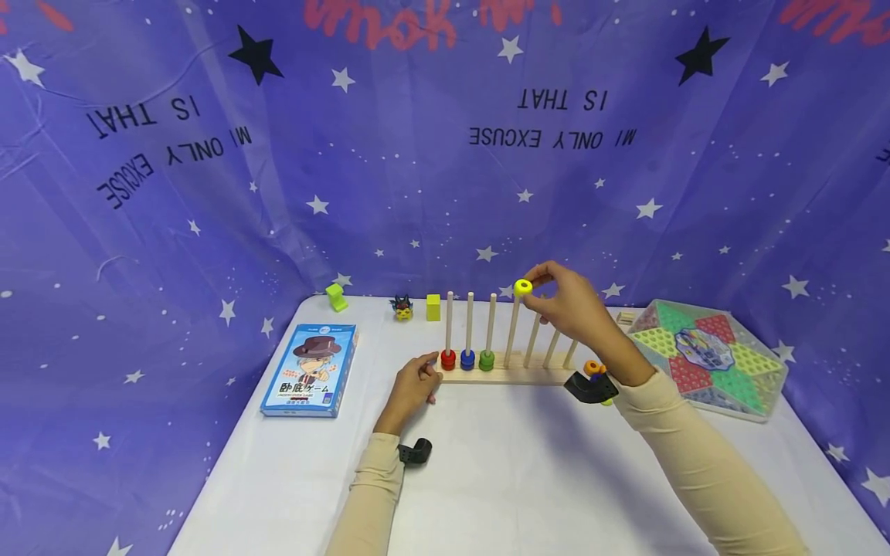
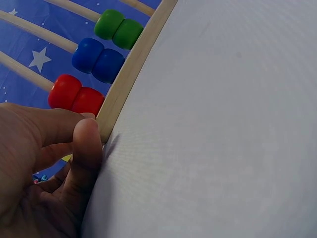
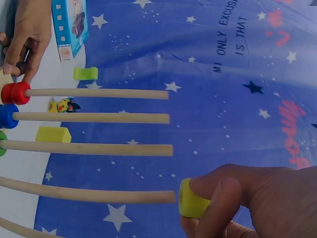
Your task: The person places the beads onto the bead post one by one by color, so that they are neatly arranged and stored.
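- Nearest to us is the right sleeve [image 1: 695,455], its arm slanting up over the surface [image 1: 487,479] to the raised right hand [image 1: 566,305].
- That hand pinches a yellow bead [image 3: 190,203]; in the right wrist view we find it just off the tip of the fourth peg [image 3: 99,194], not threaded.
- If the hole meets the tip off-centre, we judge the bead could catch, twist out of the pinch and roll away.
- The left hand [image 1: 412,384] grips the left end of the wooden base [image 1: 511,376] between thumb and finger. Should that hold slacken, a sideways push on a tall peg could rock the rack.
- Near the left hand we see red beads [image 1: 448,360], blue beads [image 1: 467,360] and green beads [image 1: 487,361], seated low on the first three pegs.
- The right hand hides some tips of the farther pegs, so we think a careless drop of the wrist could bump them.
- The black wrist mount [image 1: 591,388] partly covers loose beads, among them an orange bead [image 1: 592,367]; a low sweep might scatter them.
- The checkers board [image 1: 702,351] crowds the right side; the game box [image 1: 306,371] lies well apart, left.
- Behind, we note a small figure [image 1: 402,308] and a yellow block [image 1: 433,307], neither in the way.
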